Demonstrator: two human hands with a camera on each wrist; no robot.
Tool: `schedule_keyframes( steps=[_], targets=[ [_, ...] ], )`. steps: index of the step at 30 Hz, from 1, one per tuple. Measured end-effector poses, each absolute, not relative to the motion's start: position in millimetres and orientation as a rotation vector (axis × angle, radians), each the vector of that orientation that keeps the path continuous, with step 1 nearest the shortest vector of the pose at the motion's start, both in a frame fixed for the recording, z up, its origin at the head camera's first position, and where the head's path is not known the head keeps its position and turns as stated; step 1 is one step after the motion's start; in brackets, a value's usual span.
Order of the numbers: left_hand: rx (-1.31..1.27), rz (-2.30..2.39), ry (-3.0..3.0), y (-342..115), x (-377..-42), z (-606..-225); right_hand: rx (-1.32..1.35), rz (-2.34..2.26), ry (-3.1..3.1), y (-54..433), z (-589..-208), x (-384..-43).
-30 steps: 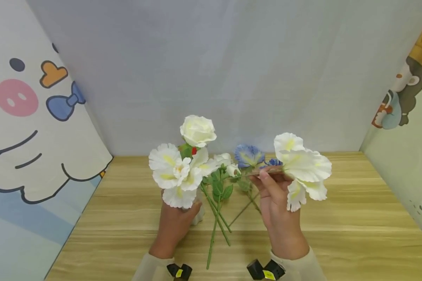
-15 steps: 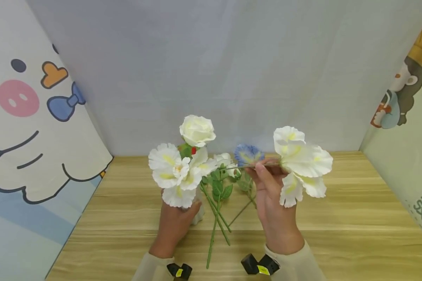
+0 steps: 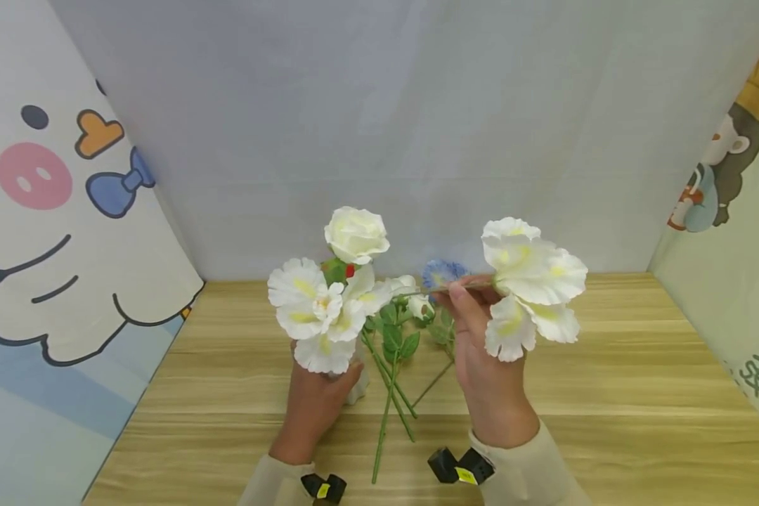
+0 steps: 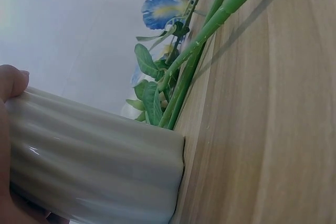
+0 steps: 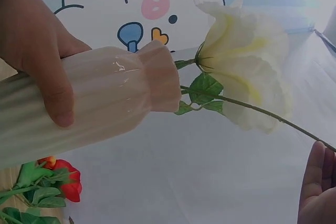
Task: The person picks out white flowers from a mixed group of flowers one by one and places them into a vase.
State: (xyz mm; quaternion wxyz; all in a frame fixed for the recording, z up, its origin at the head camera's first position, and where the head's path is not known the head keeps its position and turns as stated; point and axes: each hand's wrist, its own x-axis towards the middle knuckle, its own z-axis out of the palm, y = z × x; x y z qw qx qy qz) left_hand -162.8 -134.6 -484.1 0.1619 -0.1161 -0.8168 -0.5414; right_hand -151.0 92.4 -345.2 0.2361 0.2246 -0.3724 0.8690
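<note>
My left hand [image 3: 319, 400] grips a pale ribbed vase [image 5: 110, 100], which stands on the table in the left wrist view. A ruffled white iris-like flower [image 3: 316, 309] spreads over its mouth in the head view and covers most of the vase. A white rose [image 3: 356, 235] rises just behind that bloom. With thumb and fingers, my right hand [image 3: 490, 372] pinches the stem [image 5: 262, 111] of a second ruffled white flower [image 3: 534, 277], held sideways with its bloom to the right. In the right wrist view, this stem runs from the vase mouth to my fingers.
Green stems [image 3: 388, 414] with leaves lie on the wooden table [image 3: 620, 393] between my hands. Smaller white blooms [image 3: 403, 286] and a blue flower [image 3: 444, 273] lie toward the back. A red flower [image 5: 71, 181] shows beside the vase. Pale cloth [image 3: 449, 126] hangs behind.
My right hand has moved left and slightly away from me with the white flower, bringing its stem closer to the vase flowers. The left hand stays on the vase.
</note>
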Motion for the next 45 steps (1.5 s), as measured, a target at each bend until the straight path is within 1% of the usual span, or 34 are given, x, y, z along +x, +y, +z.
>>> schedule_keyframes(
  steps=[11, 18, 21, 27, 32, 37, 39, 40, 42, 45],
  targets=[
    [-0.324, -1.575, -2.325, -133, -163, -486, 0.599, 2.276, -1.185, 80, -335, -145],
    [-0.317, -1.552, -2.323, -131, -163, -484, 0.489, 2.088, -1.365, 72, -323, -143],
    [-0.314, -1.558, -2.321, -131, -163, -484, 0.458, 2.034, -1.443, 69, -324, -144],
    [-0.287, -1.54, -2.335, -131, -164, -488, 0.507, 1.892, -1.553, 62, -331, -147],
    [-0.286, -1.554, -2.33, -131, -163, -488, 0.585, 1.947, -1.473, 54, -340, -153],
    [-0.345, -1.561, -2.292, -132, -166, -487, 0.583, 2.023, -1.457, 44, -353, -157],
    [-0.393, -1.535, -2.278, -132, -168, -487, 0.602, 2.115, -1.404, 39, -360, -160],
    [-0.434, -1.443, -2.304, -132, -169, -486, 0.625, 2.178, -1.358, 37, -363, -162],
    [-0.441, -1.414, -2.312, -133, -169, -487, 0.65, 2.326, -1.238, 34, -367, -165],
    [-0.418, -1.355, -2.359, -133, -167, -489, 0.662, 2.431, -1.183, 32, -374, -169]
  ],
)
